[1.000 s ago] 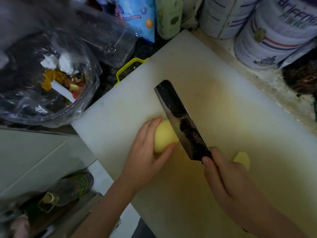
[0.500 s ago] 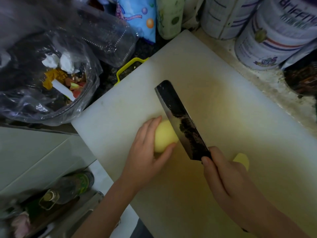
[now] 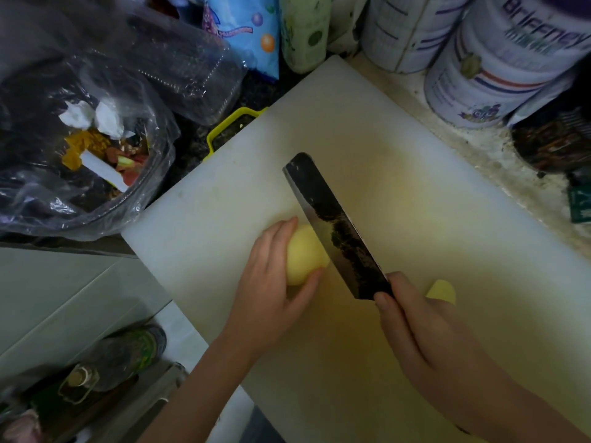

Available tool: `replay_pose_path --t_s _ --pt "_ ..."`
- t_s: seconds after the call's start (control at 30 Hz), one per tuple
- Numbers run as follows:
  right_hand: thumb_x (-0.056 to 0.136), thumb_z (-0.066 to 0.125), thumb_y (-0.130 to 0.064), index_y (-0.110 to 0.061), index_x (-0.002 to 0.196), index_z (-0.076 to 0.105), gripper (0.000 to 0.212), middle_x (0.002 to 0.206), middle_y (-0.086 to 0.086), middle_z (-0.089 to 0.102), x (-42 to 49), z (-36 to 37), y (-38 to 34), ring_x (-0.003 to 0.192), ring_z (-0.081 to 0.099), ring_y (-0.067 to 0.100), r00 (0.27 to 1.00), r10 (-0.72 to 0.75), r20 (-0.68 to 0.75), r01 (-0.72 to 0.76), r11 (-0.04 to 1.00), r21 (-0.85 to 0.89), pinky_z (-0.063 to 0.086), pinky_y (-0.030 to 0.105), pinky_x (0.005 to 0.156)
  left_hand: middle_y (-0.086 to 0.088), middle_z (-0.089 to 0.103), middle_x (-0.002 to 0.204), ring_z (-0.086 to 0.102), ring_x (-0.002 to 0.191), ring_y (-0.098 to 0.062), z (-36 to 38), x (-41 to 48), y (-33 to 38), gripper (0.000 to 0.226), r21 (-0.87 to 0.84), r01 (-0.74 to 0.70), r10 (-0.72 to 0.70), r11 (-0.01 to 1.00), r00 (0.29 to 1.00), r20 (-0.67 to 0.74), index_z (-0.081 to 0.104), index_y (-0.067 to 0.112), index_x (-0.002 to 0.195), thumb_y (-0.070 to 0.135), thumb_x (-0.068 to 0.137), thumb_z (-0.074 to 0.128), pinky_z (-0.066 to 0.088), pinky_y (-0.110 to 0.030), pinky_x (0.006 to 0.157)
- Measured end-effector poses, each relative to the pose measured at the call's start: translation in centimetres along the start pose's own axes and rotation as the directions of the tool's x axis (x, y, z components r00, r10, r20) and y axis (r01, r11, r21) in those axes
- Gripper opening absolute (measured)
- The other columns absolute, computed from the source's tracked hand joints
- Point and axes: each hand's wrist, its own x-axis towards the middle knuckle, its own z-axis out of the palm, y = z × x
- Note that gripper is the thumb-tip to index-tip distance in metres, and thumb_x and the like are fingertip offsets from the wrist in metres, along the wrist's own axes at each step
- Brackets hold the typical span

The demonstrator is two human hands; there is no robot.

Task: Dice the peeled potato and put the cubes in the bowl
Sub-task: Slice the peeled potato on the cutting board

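Observation:
A peeled yellow potato [image 3: 303, 255] lies on the white cutting board [image 3: 399, 174]. My left hand [image 3: 271, 282] grips it from the left, fingers curled over its top and thumb under its near end. My right hand [image 3: 419, 327] is closed around the handle of a dark cleaver [image 3: 335, 228], whose blade stands against the potato's right side. A small cut-off potato piece [image 3: 443, 290] rests on the board just right of my right hand. No bowl is in view.
A plastic-lined bin with scraps [image 3: 89, 155] sits off the board's left corner. Two large tins [image 3: 499, 65] and packets [image 3: 246, 30] line the back edge. Bottles [image 3: 112, 362] stand below the counter at lower left.
Almost nothing has moved; both hands, the cleaver and the potato hold the same positions across the frames.

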Motion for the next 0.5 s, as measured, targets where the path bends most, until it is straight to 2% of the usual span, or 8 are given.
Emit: replay_pose_path --t_s 0.13,0.3,0.43,0.5 --pt "0.092 0.026 -0.051 -0.048 0.089 0.034 0.009 0.061 -0.009 0.047 -0.3 0.4 0.1 0.042 0.036 0.008 1.000 0.005 -0.029 -0.005 1.000 0.015 0.020 0.009 0.041 0.000 0.039 0.142 0.041 0.126 -0.012 -0.1 0.1 -0.2 0.073 0.045 -0.029 0.029 0.999 1.000 0.011 0.023 0.018 0.148 0.055 0.090 0.048 0.035 -0.022 0.101" --pt "0.092 0.025 -0.052 -0.044 0.091 0.035 0.013 0.058 -0.005 0.044 -0.4 0.5 0.3 0.042 0.037 0.009 0.999 0.004 -0.039 -0.004 1.000 -0.006 0.019 0.010 0.041 -0.001 0.039 0.141 0.041 0.126 -0.012 -0.1 0.1 -0.2 0.073 0.051 -0.033 0.032 0.998 0.999 0.013 0.023 0.016 0.148 0.054 0.091 0.048 0.033 -0.021 0.103" --pt "0.093 0.024 -0.048 -0.038 0.094 0.033 0.013 0.049 -0.010 0.039 -0.2 1.0 -0.4 0.040 0.038 0.006 1.000 0.005 -0.031 -0.007 0.998 -0.065 0.017 0.008 0.038 0.000 0.040 0.137 0.042 0.123 -0.012 -0.1 0.2 0.0 0.069 0.023 -0.012 0.012 1.000 1.000 0.006 0.029 0.015 0.145 0.054 0.091 0.047 0.037 -0.024 0.102" --pt "0.095 0.025 -0.044 -0.034 0.095 0.033 0.013 0.044 -0.011 0.028 0.0 1.1 -0.7 0.039 0.036 0.006 1.000 0.013 -0.022 -0.016 0.993 -0.121 0.016 0.008 0.037 0.001 0.040 0.134 0.044 0.120 -0.013 0.0 0.3 0.0 0.065 0.008 -0.021 0.021 1.000 1.000 0.004 0.031 0.014 0.142 0.051 0.091 0.048 0.040 -0.027 0.099"
